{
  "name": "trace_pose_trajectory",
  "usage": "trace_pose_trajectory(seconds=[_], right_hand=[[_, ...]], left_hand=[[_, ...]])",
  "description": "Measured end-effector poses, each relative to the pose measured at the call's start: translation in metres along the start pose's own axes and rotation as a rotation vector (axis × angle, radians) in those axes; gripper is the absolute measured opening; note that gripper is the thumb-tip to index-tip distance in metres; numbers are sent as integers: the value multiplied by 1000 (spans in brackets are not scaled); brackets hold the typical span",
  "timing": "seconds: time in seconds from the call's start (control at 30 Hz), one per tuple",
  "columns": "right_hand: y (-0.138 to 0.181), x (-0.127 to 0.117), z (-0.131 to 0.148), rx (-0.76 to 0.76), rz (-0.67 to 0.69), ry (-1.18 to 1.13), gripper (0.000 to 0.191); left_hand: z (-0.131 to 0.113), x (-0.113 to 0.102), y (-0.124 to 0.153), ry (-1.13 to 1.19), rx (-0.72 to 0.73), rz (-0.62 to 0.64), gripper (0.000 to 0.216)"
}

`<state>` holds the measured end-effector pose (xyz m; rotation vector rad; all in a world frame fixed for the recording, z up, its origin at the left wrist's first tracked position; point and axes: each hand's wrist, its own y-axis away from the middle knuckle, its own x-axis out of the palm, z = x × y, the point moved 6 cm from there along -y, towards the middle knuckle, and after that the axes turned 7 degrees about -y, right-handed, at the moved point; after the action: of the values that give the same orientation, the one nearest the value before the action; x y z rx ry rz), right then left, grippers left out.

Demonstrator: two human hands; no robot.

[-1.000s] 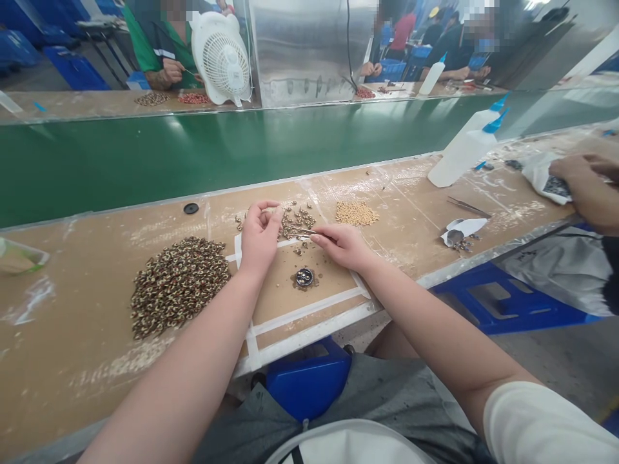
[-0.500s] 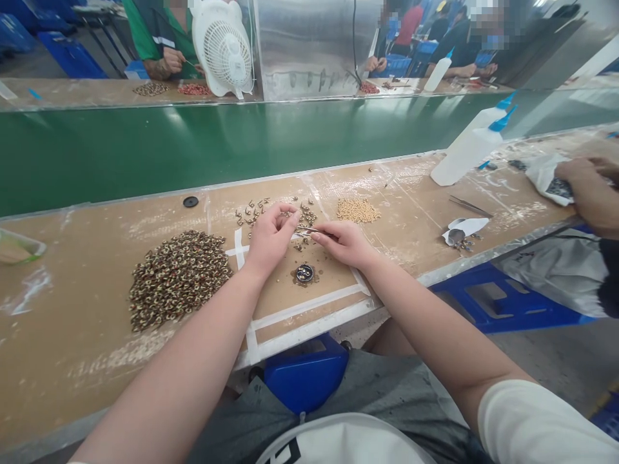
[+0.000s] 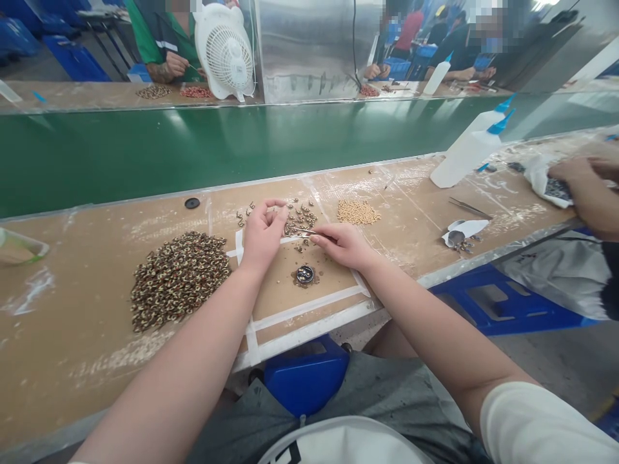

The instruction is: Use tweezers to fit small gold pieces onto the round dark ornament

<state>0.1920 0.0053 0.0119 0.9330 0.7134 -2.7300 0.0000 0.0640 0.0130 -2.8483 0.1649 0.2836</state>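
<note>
The person's left hand (image 3: 261, 235) is raised just over the brown worktable (image 3: 87, 361), thumb and forefinger pressed together at the tip. They seem to be pinching one of the small metal fittings (image 3: 300, 216) scattered just beyond them, though the piece itself is hidden between the fingers. The right hand (image 3: 341, 245) pinches a pair of thin tweezers (image 3: 304, 231) whose points reach toward the left fingertips. Fittings this tiny are likely near weightless, hard and slick, apt to flick away or roll. Bare fingers can only nip one by its edges, and the tweezers probably suit the finer hold. Whether the tweezer points carry anything cannot be made out. A big heap of brown-and-cream patterned pieces (image 3: 178, 277) lies to the left, near the left forearm, and a small heap of tan beads (image 3: 356, 211) lies to the right of the fittings. A little dark round dish (image 3: 304, 275) sits just below the hands, its contents too small to read. At the far right, a co-worker's hand (image 3: 587, 193) is cut off by the frame edge.
</note>
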Motion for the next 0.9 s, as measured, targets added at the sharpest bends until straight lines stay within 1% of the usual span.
trace_pose_trajectory(seconds=[0.13,0.2,0.27,0.43,0.63,0.9], right_hand=[[0,1,-2,-3,-5,8,38],[0,2,-3,-5,-9,10,37],[1,2,-3,-5,-7,11,38],[1,2,-2,-4,2,8,40],[0,2,0,4,9,-9,39],[-1,7,-5,36,75,9,34]], left_hand=[[-5,12,5,-143,80,142,14],[-9,16,8,-215,116,185,16],[-11,17,10,-246,119,206,18],[-11,17,10,-258,98,205,19],[-8,16,10,-267,101,192,20],[-8,17,11,-296,78,218,19]])
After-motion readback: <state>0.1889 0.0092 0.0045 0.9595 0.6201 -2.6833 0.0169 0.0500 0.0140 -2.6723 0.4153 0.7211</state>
